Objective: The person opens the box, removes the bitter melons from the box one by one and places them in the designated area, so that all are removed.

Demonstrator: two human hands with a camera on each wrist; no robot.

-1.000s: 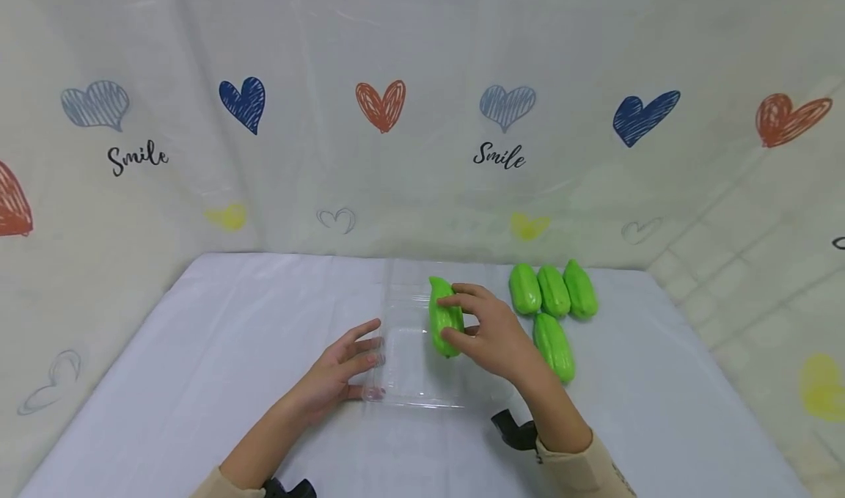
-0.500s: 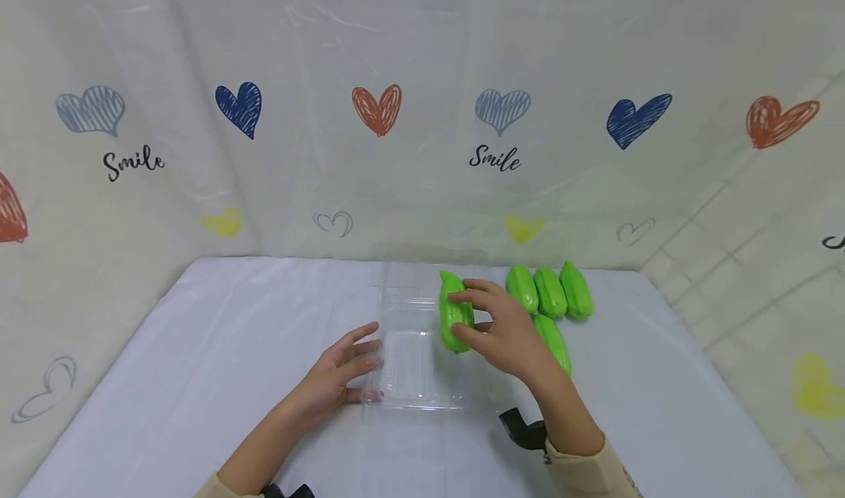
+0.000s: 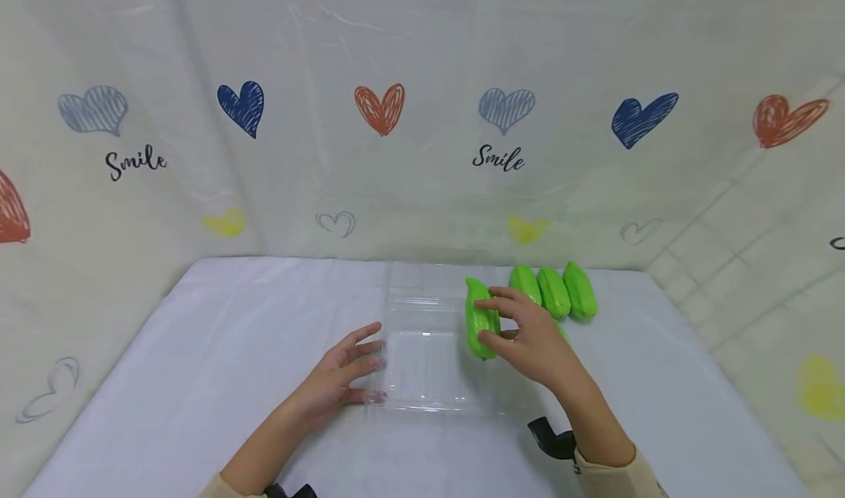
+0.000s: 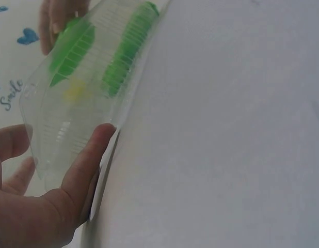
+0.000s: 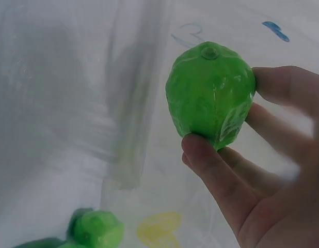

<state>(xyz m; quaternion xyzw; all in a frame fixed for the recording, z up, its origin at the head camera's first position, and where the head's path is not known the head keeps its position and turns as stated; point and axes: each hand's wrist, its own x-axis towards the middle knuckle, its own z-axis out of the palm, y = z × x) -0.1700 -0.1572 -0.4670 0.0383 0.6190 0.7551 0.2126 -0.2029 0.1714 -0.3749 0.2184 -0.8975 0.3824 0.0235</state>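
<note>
My right hand (image 3: 528, 329) pinches a glossy green toy vegetable (image 3: 480, 322), long and ribbed with a pointed tip, between thumb and fingers. It is held over the right part of a clear plastic box (image 3: 422, 381). In the right wrist view, the vegetable's rounded end (image 5: 211, 88) with a small nub faces the camera. My left hand (image 3: 337, 377) has its fingers spread, with fingertips at the box's left wall. In the left wrist view, the thumb (image 4: 90, 163) lies along the box's lower edge, and green shapes show through the plastic.
Three more green vegetables (image 3: 553, 293) lie in a row at the back right of the white table (image 3: 218, 351). Another is mostly hidden behind the right hand. A white curtain (image 3: 304, 138) with printed hearts stands behind the table.
My right hand has moved to the right with the green toy vegetable, from over the box's middle to its right side. My left hand and the box stay in place.
</note>
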